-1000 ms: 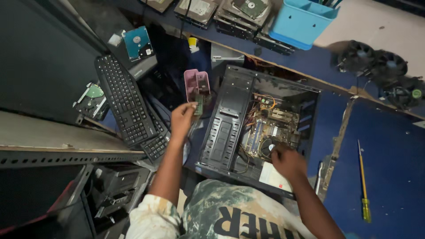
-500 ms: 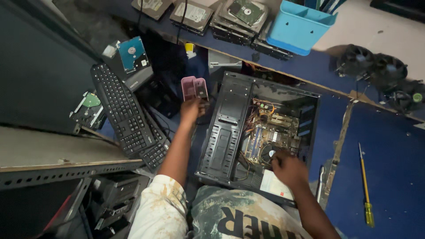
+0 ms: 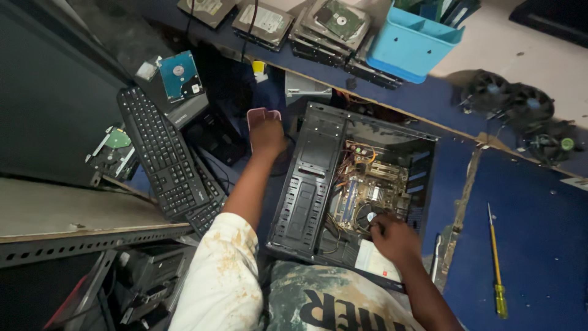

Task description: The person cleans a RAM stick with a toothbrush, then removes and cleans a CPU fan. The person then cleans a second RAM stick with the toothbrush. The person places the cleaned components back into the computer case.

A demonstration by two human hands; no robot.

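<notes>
Pink, a small flat case (image 3: 262, 116) is gripped in the left hand (image 3: 267, 133), extended past the top-left corner of the open black computer case (image 3: 306, 190). The right hand (image 3: 395, 238), fingers curled, rests on the case's lower edge beside the motherboard (image 3: 370, 187). A black keyboard (image 3: 160, 160) lies left; a yellow-handled screwdriver (image 3: 496, 263) lies right on the blue counter (image 3: 533, 245).

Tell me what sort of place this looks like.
Probably a computer repair workshop: an open computer case shows its circuit board, bare hard drives are stacked on the bench, loose cooling fans lie nearby.
</notes>
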